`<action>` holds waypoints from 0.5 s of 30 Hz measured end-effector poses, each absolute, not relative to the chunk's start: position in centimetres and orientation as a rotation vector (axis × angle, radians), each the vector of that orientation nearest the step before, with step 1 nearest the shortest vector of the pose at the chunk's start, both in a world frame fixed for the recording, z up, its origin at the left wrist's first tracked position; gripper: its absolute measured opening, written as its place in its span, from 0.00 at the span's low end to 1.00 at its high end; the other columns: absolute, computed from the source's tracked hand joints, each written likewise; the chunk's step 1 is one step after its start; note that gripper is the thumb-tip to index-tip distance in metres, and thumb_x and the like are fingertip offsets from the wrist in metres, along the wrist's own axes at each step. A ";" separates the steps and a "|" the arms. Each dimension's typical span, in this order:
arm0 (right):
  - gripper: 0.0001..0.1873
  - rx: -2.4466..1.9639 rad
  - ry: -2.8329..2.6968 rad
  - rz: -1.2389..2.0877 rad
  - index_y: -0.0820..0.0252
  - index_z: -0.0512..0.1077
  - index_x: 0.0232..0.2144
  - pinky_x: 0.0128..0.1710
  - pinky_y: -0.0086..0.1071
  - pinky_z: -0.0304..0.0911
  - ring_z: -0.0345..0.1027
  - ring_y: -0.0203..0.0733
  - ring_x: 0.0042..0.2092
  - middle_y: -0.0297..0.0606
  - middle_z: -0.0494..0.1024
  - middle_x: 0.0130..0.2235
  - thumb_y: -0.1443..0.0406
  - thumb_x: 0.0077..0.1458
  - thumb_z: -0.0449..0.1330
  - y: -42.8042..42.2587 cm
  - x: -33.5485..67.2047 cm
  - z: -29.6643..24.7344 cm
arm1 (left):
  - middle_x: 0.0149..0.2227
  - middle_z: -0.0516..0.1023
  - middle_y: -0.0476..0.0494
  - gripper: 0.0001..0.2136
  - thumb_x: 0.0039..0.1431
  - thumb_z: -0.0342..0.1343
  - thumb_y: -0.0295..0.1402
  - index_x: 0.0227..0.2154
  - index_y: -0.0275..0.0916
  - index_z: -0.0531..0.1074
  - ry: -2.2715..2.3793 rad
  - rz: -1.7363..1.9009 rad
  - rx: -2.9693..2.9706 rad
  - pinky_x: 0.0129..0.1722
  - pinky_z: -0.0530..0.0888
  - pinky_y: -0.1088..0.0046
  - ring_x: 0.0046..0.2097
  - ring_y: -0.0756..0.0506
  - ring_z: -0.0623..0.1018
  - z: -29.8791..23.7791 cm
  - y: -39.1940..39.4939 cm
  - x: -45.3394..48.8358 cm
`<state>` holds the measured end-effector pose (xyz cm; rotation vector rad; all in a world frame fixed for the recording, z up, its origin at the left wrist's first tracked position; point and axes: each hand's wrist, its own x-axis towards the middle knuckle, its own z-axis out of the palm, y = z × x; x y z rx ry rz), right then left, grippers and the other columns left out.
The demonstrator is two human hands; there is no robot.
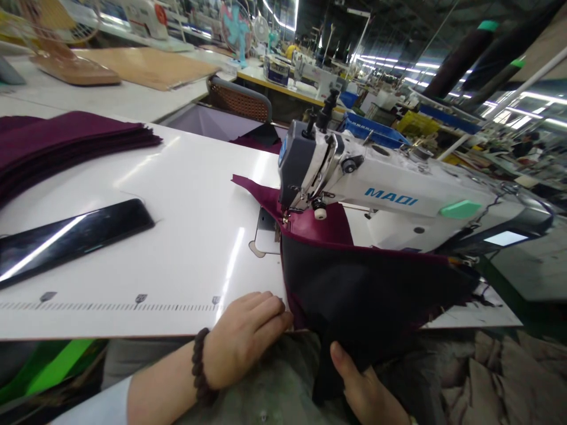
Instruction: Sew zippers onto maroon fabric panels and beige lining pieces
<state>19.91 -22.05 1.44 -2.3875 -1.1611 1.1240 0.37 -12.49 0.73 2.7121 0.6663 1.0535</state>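
A dark fabric piece point(354, 289), black on its upper face with a maroon edge, runs from under the needle area of a white sewing machine point(390, 189) to the table's front edge and over it. Maroon fabric point(319, 224) shows beneath the machine head. My left hand point(248, 330), with a dark bead bracelet on the wrist, has its fingers curled together on the fabric's left edge; the fingertips are partly hidden. Below the table edge, my right hand point(365, 383) grips the fabric, thumb on top and the other fingers hidden underneath.
A stack of maroon fabric pieces point(75, 144) and a glossy black strip point(80, 236) lie on the white table point(190, 236) at the left. A printed ruler point(142, 306) follows the front edge. Behind stand a chair point(239, 100), fans and other sewing machines.
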 end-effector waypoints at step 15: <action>0.24 -1.727 -2.404 0.456 0.54 0.60 0.56 0.40 0.32 0.70 0.70 0.45 0.46 0.38 0.73 0.48 0.59 0.58 0.50 -21.7 22.8 0.8 | 0.22 0.65 0.48 0.22 0.68 0.31 0.29 0.21 0.35 0.64 0.581 0.817 2.665 0.23 0.61 0.76 0.24 0.51 0.63 1.7 -11.9 -0.4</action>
